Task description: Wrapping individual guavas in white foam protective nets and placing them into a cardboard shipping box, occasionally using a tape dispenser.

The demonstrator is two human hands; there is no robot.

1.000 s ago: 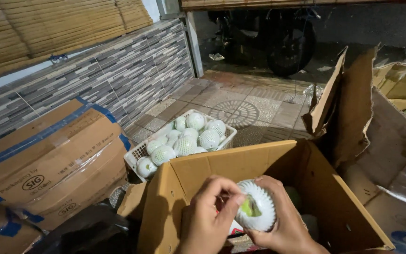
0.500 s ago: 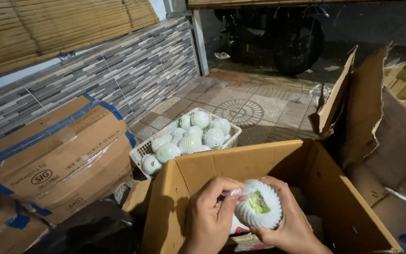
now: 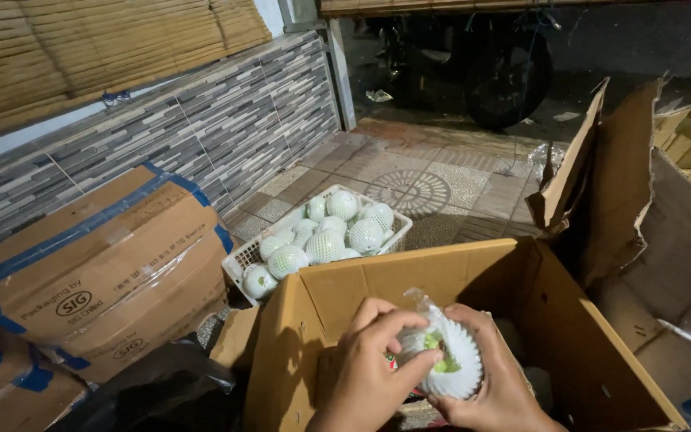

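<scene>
1. Low in the frame, just right of centre, both hands meet over an open cardboard box [image 3: 441, 296] and hold one green fruit [image 3: 441, 362] wrapped in a white foam net sleeve [image 3: 461, 372].
2. The left hand [image 3: 373, 376] comes up from the bottom edge; its fingers curl over the left side of the fruit, and thumb and fingertips pinch at the clear plastic wrap [image 3: 419, 302] that sticks up from the top.
3. The right hand [image 3: 497, 384] cups the fruit from the right and from below, fingers wrapped around the ribbed foam; only a small green patch shows through the opening.
4. The fruit sits above the inside of the box, near the middle of its opening, held clear of the walls.
5. Just behind the box, at the centre of the frame, a white plastic basket [image 3: 241, 258] stands on the tiled floor [image 3: 473, 180], filled with more pale fruits in foam nets [image 3: 325, 244].
6. At the left, sealed cartons with blue tape [image 3: 97, 272] are stacked against a striped stone wall [image 3: 225, 120], under a bamboo blind [image 3: 81, 48] in the upper left.
7. At the right, torn cardboard flaps [image 3: 617, 184] stand upright.
8. In the upper middle, in shadow, a motorbike wheel [image 3: 509, 80] shows.
</scene>
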